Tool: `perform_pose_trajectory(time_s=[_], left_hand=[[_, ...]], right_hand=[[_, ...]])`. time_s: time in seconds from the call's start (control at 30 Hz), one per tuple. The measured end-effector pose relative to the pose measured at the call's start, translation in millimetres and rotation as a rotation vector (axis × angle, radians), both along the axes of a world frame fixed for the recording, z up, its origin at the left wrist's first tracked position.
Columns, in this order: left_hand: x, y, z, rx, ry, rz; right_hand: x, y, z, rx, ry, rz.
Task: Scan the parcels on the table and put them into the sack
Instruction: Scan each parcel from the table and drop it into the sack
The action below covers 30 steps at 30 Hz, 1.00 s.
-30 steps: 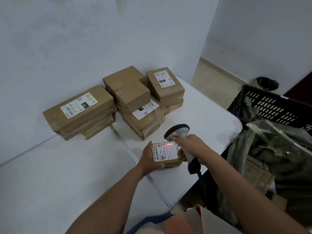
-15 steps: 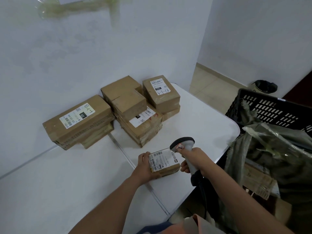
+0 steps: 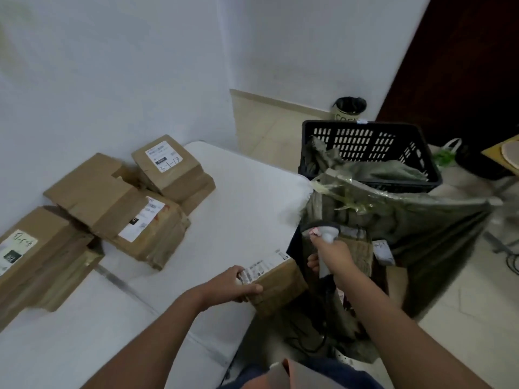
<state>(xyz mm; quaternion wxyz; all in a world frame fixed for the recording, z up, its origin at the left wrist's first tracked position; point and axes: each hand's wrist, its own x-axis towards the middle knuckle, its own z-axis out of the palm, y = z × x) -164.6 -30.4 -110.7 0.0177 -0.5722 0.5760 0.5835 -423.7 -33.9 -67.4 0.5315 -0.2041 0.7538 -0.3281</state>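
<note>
Parcel (image 3: 276, 282) gripped in left hand (image 3: 238, 282) at table (image 3: 238, 209) edge — scanner (image 3: 323, 242) clutched in right hand (image 3: 334, 255).

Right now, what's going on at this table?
A person is scanning parcels and bagging them. The left hand grips a small labelled parcel at the table's right edge, beside the green sack that hangs open there. The right hand holds the barcode scanner over the sack. Several more boxes sit stacked by the wall.
</note>
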Motion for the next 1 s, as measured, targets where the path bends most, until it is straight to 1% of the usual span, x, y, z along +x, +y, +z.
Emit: perform_pose_trajectory(time_s=[0.13, 0.3, 0.43, 0.53, 0.6, 0.63, 0.7, 0.77, 0.87, 1.0], left_hand=[[-89.6, -16.1, 7.6, 0.024, 0.013, -0.106], [-208.4, -32.3, 18.5, -0.036, 0.017, -0.258], [-296.3, -46.7, 4.3, -0.104, -0.045, -0.373], [-354.8, -53.9, -10.8, -0.124, -0.097, -0.432], [-389.3, -57.1, -22.1, -0.149, -0.166, -0.406], [-404.3, -59.4, -28.9, -0.154, -0.201, -0.349], [-428.4, -65.6, -39.5, -0.138, -0.247, -0.21], [-444.3, -69.3, -47.3, -0.169, -0.247, -0.143], [-451.6, -67.3, -60.7, -0.172, -0.239, -0.199], [-444.7, -60.9, -80.8, -0.056, -0.279, -0.343]], right_hand=[[-76.9, 6.5, -2.2, 0.036, 0.079, -0.17], [-176.6, 23.2, -16.9, 0.071, 0.149, -0.357], [-246.8, 37.1, -30.4, 0.106, 0.302, -0.374], [-291.4, 45.1, -32.9, 0.079, 0.352, -0.399], [-309.1, 45.7, -29.8, 0.033, 0.345, -0.399], [-315.4, 44.9, -28.9, 0.021, 0.321, -0.385], [-326.7, 42.5, -33.6, 0.009, 0.25, -0.357], [-335.0, 39.8, -39.4, 0.024, 0.208, -0.334], [-341.8, 38.4, -45.3, 0.02, 0.225, -0.29], [-340.5, 40.0, -48.6, 0.016, 0.218, -0.259]])
